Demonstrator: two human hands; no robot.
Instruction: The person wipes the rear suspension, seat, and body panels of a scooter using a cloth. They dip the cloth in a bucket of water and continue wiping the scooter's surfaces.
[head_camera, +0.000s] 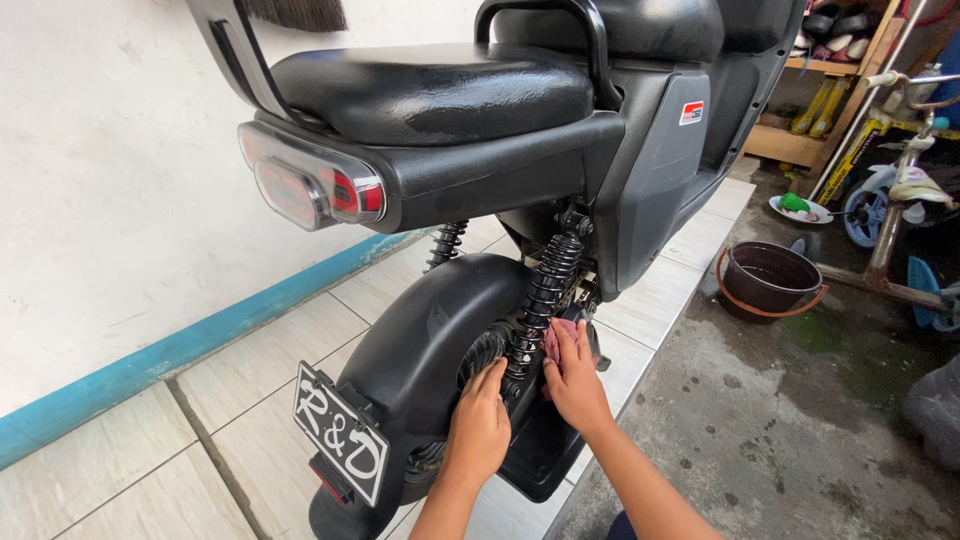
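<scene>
A black electric scooter (520, 130) stands with its rear toward me, seat on top and red tail light (310, 185) at the left. My left hand (478, 425) rests flat on the black rear fender (430, 340) beside the tyre. My right hand (575, 380) presses a pink cloth (556, 335) against the lower end of the black coil shock absorber (545, 290). A white number plate (340, 432) hangs below the fender.
A white wall with a blue base strip (200, 340) runs along the left. Beige floor tiles end at wet concrete on the right. A dark bucket (768, 280) with water stands there, with a child's tricycle (900, 200) and a wooden shelf (820, 100) behind.
</scene>
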